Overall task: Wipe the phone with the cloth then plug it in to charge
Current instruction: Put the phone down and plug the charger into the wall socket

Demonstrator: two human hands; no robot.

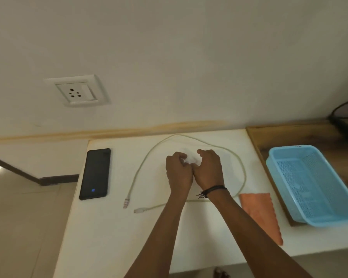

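White desk (pixel 113 233) against a pale wall, and I'm watching both hands meet inside the loop of the pale charging cable (pixel 244 173). Left hand (pixel 178 171) and right hand (pixel 209 169) have fingers curled around something small and white. Black phone (pixel 95 173) lies left of the loop, orange cloth (pixel 261 215) right, untouched.

A light blue perforated plastic basket (pixel 313 183) rests at the right on a wooden board (pixel 289 135), overhanging its near edge. Both sit on a white counter (pixel 113 227). A dark wire object (pixel 346 115), partly cut off, occupies the far right corner against the cream wall (pixel 189 57).
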